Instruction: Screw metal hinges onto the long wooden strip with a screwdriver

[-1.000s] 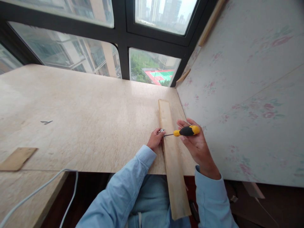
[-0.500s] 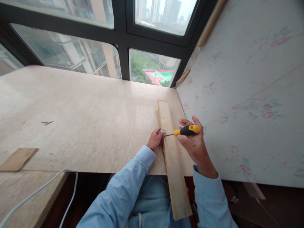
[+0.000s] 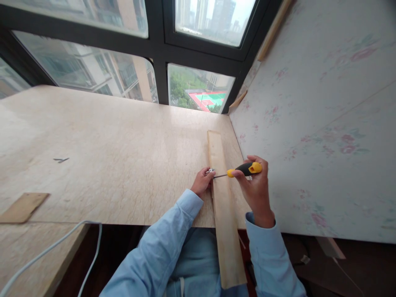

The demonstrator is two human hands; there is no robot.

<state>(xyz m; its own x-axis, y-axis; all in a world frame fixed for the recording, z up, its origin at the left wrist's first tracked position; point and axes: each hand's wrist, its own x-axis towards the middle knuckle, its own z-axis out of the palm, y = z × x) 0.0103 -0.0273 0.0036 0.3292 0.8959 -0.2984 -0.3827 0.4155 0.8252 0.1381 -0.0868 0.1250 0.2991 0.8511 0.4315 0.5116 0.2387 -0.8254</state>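
A long pale wooden plank [image 3: 223, 206] lies on the marble-patterned tabletop [image 3: 117, 156] and juts over its near edge toward me. My right hand [image 3: 255, 187] grips a screwdriver with a yellow and black handle [image 3: 246, 168], its shaft pointing left across the plank. The tip meets a small metal fitting [image 3: 210, 170] at the plank's left edge. My left hand [image 3: 202, 182] pinches that fitting and rests against the plank's left side.
A wall with faded flower wallpaper [image 3: 324, 123] rises close on the right. Dark-framed windows [image 3: 161, 49] run along the far side. A thin wooden piece [image 3: 23, 206] and a white cable [image 3: 46, 251] lie at the left. Two small screws [image 3: 61, 159] lie on the tabletop.
My right hand has rolled around the screwdriver handle, fingers curling over it, and the wrist has swung left. The plank's near end has shifted slightly. The left hand has stayed put.
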